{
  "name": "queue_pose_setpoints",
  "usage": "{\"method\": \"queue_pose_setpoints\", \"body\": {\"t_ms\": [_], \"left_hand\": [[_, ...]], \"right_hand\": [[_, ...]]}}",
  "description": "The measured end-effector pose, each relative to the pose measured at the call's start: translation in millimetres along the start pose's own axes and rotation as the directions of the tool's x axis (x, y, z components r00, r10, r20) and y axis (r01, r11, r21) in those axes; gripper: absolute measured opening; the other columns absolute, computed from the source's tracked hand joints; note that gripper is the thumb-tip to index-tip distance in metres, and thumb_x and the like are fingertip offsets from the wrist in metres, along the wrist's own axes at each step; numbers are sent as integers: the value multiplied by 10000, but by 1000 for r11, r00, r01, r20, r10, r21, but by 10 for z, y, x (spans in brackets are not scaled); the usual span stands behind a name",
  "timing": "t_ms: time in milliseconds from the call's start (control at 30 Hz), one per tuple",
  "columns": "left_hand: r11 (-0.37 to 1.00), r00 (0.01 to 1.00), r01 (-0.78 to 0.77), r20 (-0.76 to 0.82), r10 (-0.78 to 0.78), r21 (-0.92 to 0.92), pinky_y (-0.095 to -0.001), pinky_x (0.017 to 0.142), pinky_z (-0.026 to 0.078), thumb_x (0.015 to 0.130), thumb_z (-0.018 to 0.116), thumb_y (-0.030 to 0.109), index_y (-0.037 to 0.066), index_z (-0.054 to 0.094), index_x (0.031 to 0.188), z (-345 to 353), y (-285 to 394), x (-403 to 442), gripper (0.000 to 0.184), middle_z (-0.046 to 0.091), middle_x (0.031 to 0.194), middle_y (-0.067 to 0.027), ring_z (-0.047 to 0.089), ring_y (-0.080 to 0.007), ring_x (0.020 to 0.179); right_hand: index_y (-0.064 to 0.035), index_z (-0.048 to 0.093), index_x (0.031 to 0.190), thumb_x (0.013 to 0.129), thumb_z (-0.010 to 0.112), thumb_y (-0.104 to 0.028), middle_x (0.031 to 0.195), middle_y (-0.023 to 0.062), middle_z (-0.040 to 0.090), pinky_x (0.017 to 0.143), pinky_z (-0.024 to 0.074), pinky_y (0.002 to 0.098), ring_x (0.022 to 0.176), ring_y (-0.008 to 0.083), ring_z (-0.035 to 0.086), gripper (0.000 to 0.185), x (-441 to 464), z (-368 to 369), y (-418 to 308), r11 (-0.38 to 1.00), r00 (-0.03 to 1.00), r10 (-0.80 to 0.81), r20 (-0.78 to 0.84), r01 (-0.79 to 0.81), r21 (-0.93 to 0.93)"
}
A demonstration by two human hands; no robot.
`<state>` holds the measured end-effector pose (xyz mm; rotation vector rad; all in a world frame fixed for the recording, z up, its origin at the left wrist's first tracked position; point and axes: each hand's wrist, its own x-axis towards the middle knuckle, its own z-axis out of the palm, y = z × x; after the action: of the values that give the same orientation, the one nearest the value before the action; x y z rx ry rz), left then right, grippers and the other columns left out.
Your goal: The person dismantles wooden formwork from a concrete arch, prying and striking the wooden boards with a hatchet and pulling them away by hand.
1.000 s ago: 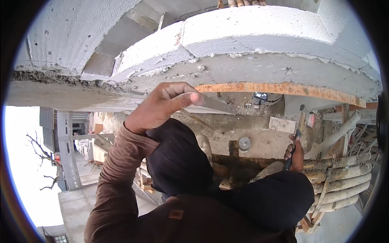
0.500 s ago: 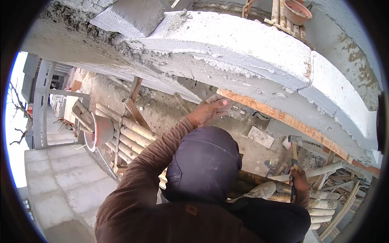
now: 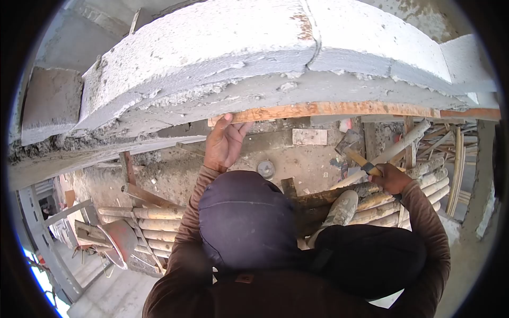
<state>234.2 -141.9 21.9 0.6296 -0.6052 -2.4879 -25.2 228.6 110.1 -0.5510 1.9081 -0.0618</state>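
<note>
My left hand is raised to the left end of a long wooden strip. The thumb lies on the strip's face, and the fingers curl beneath its lower edge. This strip runs along the bottom of a grey mortared beam face under white blocks. Lower on the right, my right hand is closed around the handle of a hammer. The hammer's metal head points up and left, apart from the strip.
Bamboo poles form a platform under me, with my shoe on it. A mortar-stained bucket leans at the lower left. Below are bare ground, a pale flat slab and loose timber at the right.
My view has swung right and the beam now lies more level. The left hand has turned, its thumb now up on the strip's end. The hammer has tipped from upright to slanting left.
</note>
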Motion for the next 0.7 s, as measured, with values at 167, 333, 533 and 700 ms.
{"method": "queue_pose_setpoints", "body": {"t_ms": [167,333,533,700], "left_hand": [[997,999,-52,7,51,64,-458,1072,411,891,646,165,34,584,1060,-62,-20,19,222,614,1185,-106,557,-283,1182],[994,998,-44,47,39,101,-464,1067,414,884,645,150,31,569,1095,-104,40,5,254,593,1219,-120,558,-288,1183],[984,997,-72,10,71,161,-469,1057,422,886,631,154,26,561,1101,-196,73,6,260,591,1223,-130,562,-298,1180],[982,999,-33,-27,39,185,-458,1044,434,882,645,201,27,552,1108,-52,120,-15,301,575,1253,-135,561,-300,1178]], "right_hand": [[57,629,1032,864,614,-449,881,228,657,803,472,422,869,352,644,533,-17,-67,-37,982,1000,-23,-20,19,-189],[43,640,1015,870,600,-464,808,191,672,798,488,408,805,312,669,528,242,-21,-142,972,998,26,50,-14,-234],[34,654,941,876,595,-446,710,125,673,722,502,383,669,239,674,489,510,117,-357,990,997,27,75,-16,-143],[28,668,910,877,594,-440,694,121,675,706,509,378,667,237,673,474,893,319,-354,993,997,-10,80,19,-115]]}}
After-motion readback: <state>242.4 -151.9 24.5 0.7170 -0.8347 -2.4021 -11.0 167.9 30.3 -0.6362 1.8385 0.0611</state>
